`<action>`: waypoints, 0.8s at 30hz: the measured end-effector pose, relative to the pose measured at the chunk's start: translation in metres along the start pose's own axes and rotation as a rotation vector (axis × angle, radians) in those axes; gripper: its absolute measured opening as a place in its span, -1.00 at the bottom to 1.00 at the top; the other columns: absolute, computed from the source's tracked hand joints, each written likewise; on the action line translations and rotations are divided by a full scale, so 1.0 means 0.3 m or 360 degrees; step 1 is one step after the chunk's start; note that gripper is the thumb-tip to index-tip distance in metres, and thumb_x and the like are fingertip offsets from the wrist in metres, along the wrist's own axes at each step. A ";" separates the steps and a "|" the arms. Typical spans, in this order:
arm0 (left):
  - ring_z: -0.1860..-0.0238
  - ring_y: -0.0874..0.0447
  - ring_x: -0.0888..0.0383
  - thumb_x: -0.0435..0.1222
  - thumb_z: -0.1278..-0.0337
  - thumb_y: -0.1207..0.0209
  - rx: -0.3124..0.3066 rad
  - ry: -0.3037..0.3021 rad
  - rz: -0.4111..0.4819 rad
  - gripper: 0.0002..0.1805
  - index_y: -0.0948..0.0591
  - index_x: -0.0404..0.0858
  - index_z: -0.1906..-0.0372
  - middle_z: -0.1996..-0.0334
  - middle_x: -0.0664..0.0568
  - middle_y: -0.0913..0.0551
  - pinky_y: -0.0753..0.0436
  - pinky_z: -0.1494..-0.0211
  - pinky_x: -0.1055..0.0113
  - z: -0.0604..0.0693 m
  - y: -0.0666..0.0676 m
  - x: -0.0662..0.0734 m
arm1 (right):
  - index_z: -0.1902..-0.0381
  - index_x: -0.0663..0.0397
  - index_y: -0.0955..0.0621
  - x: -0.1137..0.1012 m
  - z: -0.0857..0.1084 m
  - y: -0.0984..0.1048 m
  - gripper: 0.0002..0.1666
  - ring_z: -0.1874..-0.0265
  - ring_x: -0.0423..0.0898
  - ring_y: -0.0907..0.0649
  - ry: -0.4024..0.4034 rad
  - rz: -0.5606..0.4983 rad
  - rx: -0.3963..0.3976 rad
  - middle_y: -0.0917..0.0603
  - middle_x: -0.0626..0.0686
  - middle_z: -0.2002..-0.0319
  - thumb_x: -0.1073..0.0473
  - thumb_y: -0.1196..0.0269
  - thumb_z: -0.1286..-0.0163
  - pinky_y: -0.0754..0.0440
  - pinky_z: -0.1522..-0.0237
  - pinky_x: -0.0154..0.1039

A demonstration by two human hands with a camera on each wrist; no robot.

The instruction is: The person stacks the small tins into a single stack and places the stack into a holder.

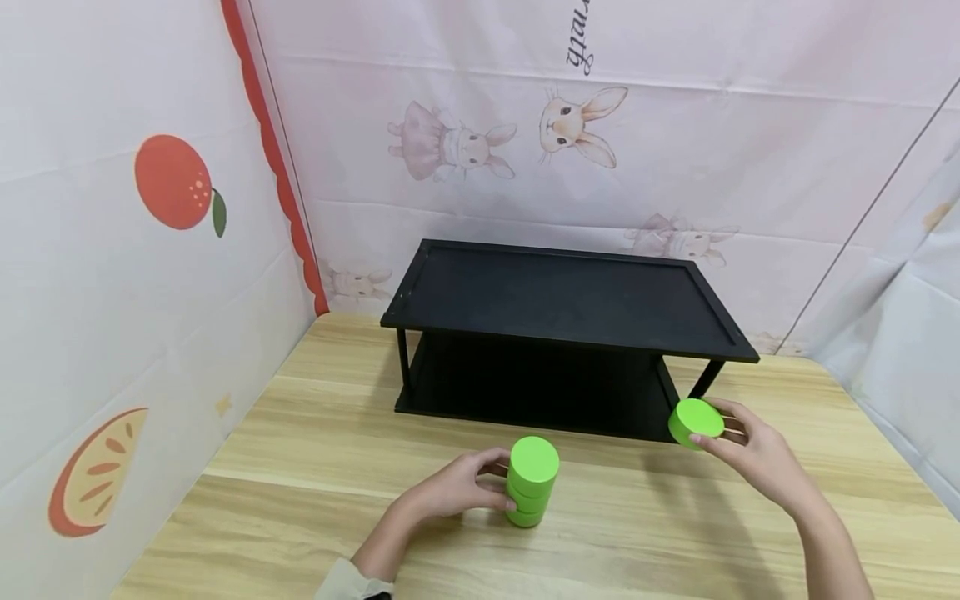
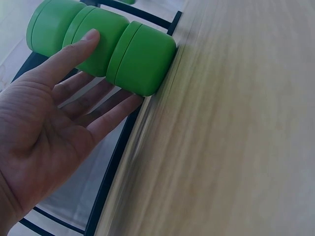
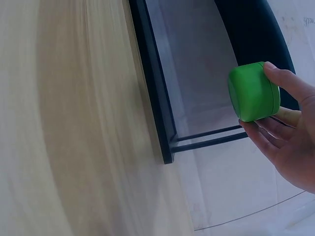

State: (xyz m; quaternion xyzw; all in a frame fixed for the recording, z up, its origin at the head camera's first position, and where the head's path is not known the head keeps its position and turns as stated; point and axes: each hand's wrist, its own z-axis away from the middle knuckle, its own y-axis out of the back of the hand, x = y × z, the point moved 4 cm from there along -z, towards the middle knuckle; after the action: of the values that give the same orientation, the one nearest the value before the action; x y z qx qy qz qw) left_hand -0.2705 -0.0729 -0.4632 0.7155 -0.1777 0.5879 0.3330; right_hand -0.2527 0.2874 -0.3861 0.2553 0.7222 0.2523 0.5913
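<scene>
Three small round green canisters with lids form an upright stack on the table in front of the shelf. My left hand holds this stack from its left side; in the left wrist view the thumb lies on the middle canister and the fingers reach behind. Another green canister is pinched between the thumb and fingers of my right hand, raised off the table by the shelf's right front corner. The right wrist view shows that canister apart from the tabletop.
A black two-tier shelf stands at the back of the wooden table. Its lower board lies near table level, with thin posts at the ends. Printed cloth walls enclose the back and sides.
</scene>
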 end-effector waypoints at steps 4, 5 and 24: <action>-0.06 -0.46 0.10 -0.38 0.09 -0.35 -0.0002 -0.0007 0.0001 -0.45 -0.45 -0.27 -0.09 0.02 0.00 -0.51 -0.49 -0.04 0.41 -0.001 0.000 0.000 | -0.29 0.26 -0.25 -0.015 0.000 -0.007 -0.22 -0.03 0.30 -0.47 0.0029 0.0001 0.0004 -0.40 0.35 -0.08 0.01 -0.27 -0.24 -0.62 0.20 -0.22; -0.06 -0.46 0.09 -0.38 0.09 -0.35 -0.0002 -0.0009 0.0001 -0.45 -0.45 -0.27 -0.09 0.02 0.00 -0.51 -0.49 -0.04 0.41 -0.002 0.000 0.000 | -0.28 0.25 -0.26 -0.018 0.000 -0.009 -0.23 -0.02 0.29 -0.47 0.0038 -0.0002 0.0005 -0.40 0.34 -0.08 0.01 -0.27 -0.24 -0.61 0.20 -0.24; -0.06 -0.46 0.11 -0.36 0.08 -0.35 -0.0002 -0.0009 -0.0034 -0.45 -0.45 -0.26 -0.09 0.02 0.03 -0.51 -0.49 -0.06 0.37 -0.003 0.001 0.000 | -0.25 0.24 -0.30 -0.064 0.009 -0.033 -0.26 0.00 0.25 -0.50 0.0124 -0.0016 -0.0001 -0.43 0.29 -0.07 0.05 -0.30 -0.22 -0.57 0.23 -0.37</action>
State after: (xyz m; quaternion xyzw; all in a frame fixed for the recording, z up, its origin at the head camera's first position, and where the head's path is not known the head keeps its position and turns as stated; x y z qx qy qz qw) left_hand -0.2713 -0.0725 -0.4630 0.7188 -0.1713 0.5820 0.3394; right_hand -0.2474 0.2675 -0.3793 0.2414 0.7459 0.2592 0.5641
